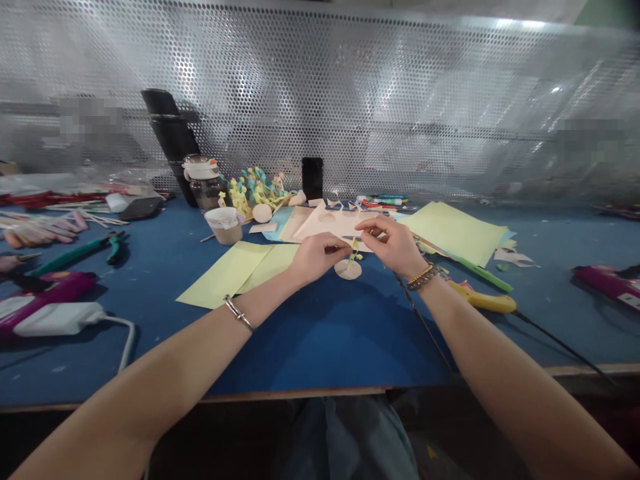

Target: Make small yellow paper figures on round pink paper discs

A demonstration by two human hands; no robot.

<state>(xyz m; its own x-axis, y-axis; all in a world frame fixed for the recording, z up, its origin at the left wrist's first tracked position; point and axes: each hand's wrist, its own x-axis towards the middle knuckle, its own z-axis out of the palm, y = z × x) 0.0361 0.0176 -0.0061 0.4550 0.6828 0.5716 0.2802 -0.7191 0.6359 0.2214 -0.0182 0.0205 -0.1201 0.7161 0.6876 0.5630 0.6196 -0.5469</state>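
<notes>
Above the flat blue tabletop (pixel 300 360), the left hand (pixel 320 257) is pinching a yellow-green papery sprig (pixel 356 255) over a round cream disc (pixel 345 270); right of the disc, the right hand (pixel 394 244) is curling, grip unclear.

Beneath everything, a blue tabletop (pixel 300 353), speckled with pale marks. For landmark, the pale cup (pixel 227 231) standing on it. Just behind the cup and to its left, a dark bottle with a white lid (pixel 205 190); farther behind, a tall black cylinder (pixel 173 133). Well left of the cup, a dark flat object (pixel 141 209), pastel sticks (pixel 45 230) and green-handled pliers (pixel 75 253); left and in front, a purple glue gun (pixel 63 290). Just in front of the cup, slightly right, yellow-green sheets (pixel 227 270). Well right of it, a yellow-green stack (pixel 455 233) and, beyond, a yellow-handled tool (pixel 493 301).
</notes>
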